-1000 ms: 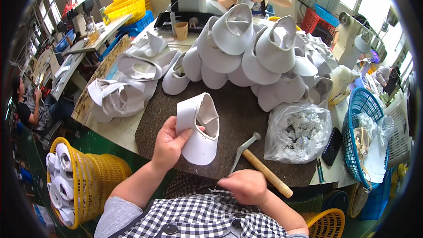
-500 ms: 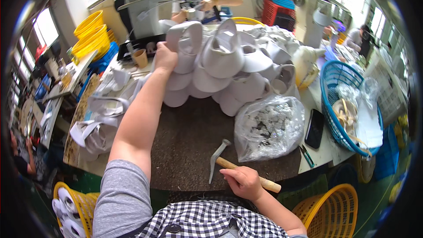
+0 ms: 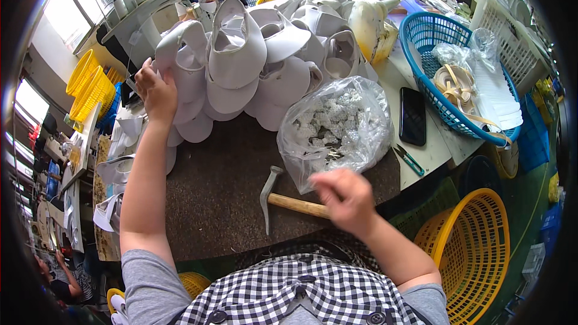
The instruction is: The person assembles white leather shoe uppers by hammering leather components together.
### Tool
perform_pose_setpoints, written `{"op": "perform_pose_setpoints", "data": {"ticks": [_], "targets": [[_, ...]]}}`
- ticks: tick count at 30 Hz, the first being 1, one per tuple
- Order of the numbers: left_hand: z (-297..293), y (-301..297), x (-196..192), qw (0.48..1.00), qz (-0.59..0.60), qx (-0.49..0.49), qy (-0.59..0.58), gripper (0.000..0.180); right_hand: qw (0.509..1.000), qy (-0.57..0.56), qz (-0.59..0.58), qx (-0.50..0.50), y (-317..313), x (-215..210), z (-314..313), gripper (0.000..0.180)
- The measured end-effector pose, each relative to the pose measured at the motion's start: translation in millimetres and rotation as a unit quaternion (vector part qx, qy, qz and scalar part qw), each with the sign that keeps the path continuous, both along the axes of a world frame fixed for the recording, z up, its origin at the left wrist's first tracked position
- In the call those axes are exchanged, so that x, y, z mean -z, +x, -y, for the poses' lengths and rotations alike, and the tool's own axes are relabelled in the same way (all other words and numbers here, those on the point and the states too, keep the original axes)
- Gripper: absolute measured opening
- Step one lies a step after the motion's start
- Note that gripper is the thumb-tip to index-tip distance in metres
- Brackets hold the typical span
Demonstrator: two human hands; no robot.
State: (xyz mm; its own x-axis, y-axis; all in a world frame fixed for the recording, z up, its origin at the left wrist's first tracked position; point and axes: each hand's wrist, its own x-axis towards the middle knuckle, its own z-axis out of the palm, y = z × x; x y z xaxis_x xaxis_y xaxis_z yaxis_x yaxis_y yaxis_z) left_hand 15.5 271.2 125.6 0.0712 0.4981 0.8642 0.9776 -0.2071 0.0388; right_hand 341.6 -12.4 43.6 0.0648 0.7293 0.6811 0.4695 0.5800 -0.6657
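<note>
Dark worktop (image 3: 211,216), hammer (image 3: 295,204), clear bag (image 3: 337,129), piled white pieces (image 3: 238,66)

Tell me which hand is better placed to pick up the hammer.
Right, most likely: the right hand is right by the wooden-handled hammer, while the left hand is farther off, beside the piled white visors.

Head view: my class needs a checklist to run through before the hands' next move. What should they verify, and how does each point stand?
1. Hammer resting on the dark board: ok.
2. Right hand clear of the hammer: cannot tell; blurred, it overlaps the hammer in view.
3. Left hand off the white piled pieces: cannot tell; it is at their left edge, contact unclear.
4. Phone off the work surface: not ok.
5. Snips out of both hands: ok.
</note>
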Motion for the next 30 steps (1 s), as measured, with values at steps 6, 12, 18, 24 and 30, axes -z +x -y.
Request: {"op": "perform_pose_setpoints", "data": {"ticks": [6,12,18,24,30], "targets": [[122.3,128.3,12.4,0.922,-0.073,0.38,0.004,0.044,0.95,-0.105,0.26,0.134,48.5,22.8,-48.9,0.007],[188.2,157.4,78.5,0.846,-0.219,0.461,-0.152,0.043,0.926,-0.122,0.332,0.134,37.9,30.5,-65.2,0.006],[135.9,108.2,62.2,0.936,-0.171,0.291,-0.095,0.05,0.957,-0.108,0.232,0.136,36.5,32.4,-54.0,0.007],[67.4,93.2,25.8,0.97,-0.186,0.145,-0.059,0.065,0.962,-0.139,0.186,0.143,35.6,32.5,-52.3,0.009],[1.9,104.3,-20.4,0.978,-0.195,0.022,-0.074,0.064,0.972,-0.152,0.136,0.114,32.4,28.5,-53.4,0.02]]}}
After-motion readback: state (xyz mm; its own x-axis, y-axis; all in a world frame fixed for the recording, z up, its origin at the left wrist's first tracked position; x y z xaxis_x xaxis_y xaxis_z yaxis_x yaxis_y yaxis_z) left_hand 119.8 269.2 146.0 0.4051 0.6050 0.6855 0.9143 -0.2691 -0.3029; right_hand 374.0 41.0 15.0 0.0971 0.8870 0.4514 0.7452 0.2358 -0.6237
